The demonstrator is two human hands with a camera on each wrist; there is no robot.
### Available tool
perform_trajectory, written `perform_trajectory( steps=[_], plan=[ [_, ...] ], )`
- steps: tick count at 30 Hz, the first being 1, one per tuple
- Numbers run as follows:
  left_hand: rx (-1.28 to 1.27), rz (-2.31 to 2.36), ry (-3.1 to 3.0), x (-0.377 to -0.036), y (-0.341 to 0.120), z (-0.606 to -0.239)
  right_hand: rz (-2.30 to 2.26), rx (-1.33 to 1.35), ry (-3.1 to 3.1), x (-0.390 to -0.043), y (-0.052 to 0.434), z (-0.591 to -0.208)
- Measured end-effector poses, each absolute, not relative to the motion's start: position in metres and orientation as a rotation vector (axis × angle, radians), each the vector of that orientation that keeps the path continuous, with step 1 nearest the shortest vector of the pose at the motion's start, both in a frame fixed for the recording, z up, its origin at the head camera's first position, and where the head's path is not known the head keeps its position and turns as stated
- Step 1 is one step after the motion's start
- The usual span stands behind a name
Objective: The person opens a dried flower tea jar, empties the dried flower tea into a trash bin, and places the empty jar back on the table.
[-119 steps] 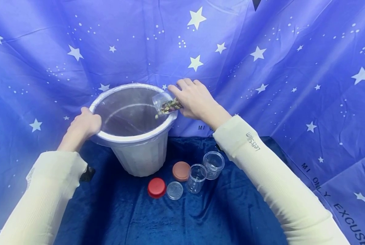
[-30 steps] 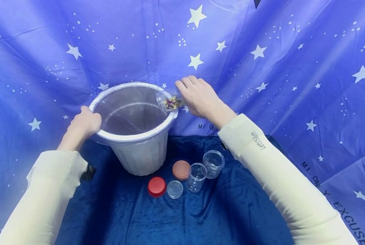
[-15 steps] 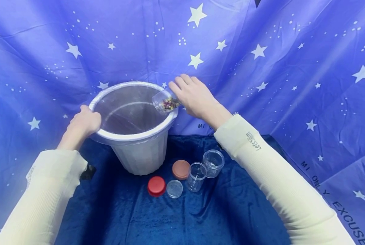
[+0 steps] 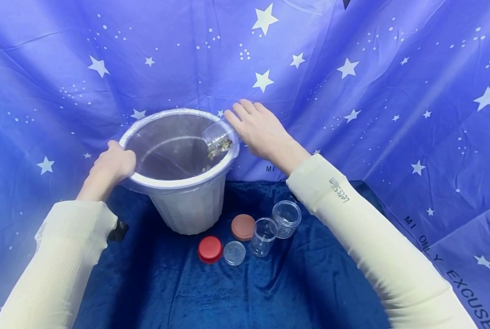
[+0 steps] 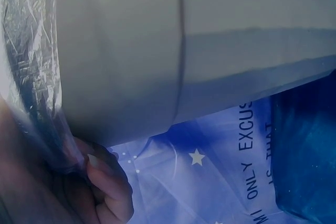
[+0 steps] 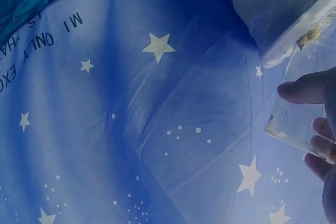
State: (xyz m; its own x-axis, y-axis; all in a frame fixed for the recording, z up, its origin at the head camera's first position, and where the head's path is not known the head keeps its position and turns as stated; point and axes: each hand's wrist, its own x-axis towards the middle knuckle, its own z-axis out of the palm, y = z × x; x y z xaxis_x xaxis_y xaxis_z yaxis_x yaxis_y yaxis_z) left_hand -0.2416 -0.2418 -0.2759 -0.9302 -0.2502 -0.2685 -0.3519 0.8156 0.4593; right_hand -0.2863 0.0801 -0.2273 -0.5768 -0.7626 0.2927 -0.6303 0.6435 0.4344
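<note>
A white bucket point(image 4: 189, 208) lined with a clear plastic bag stands on dark blue cloth. My left hand point(image 4: 112, 167) grips its left rim; the left wrist view shows the bucket wall point(image 5: 157, 51) and fingers point(image 5: 107, 177) curled on the bag. My right hand point(image 4: 259, 130) holds a small clear jar point(image 4: 217, 138) tipped mouth-down over the right rim, with dried bits spilling into the bucket. In the right wrist view the fingers point(image 6: 310, 87) curl round the jar point(image 6: 310, 98).
In front of the bucket lie a red lid point(image 4: 210, 249), a clear lid point(image 4: 234, 253) and a brown lid point(image 4: 243, 227). Two empty clear jars point(image 4: 263, 236) point(image 4: 286, 220) stand beside them. A blue star-printed sheet point(image 4: 351, 91) hangs behind and to both sides.
The jar has tipped further down over the rim and its contents are falling into the bucket; less remains inside. The left hand has stayed on the rim.
</note>
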Motion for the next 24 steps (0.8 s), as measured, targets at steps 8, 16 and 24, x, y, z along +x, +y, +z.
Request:
perform_trajectory(
  steps=[8, 16, 24],
  plan=[
    [-0.469, 0.77, 2.804, -0.241, -0.242, -0.276, -0.374, 1.08, -2.412, -0.286, 0.083, -0.23],
    [-0.469, 0.77, 2.801, -0.24, -0.241, -0.275, -0.348, 1.034, -2.448, -0.286, 0.086, -0.236],
    [-0.468, 0.769, 2.812, -0.239, -0.24, -0.275, -0.301, 0.932, -2.618, -0.289, 0.091, -0.238]
  ],
)
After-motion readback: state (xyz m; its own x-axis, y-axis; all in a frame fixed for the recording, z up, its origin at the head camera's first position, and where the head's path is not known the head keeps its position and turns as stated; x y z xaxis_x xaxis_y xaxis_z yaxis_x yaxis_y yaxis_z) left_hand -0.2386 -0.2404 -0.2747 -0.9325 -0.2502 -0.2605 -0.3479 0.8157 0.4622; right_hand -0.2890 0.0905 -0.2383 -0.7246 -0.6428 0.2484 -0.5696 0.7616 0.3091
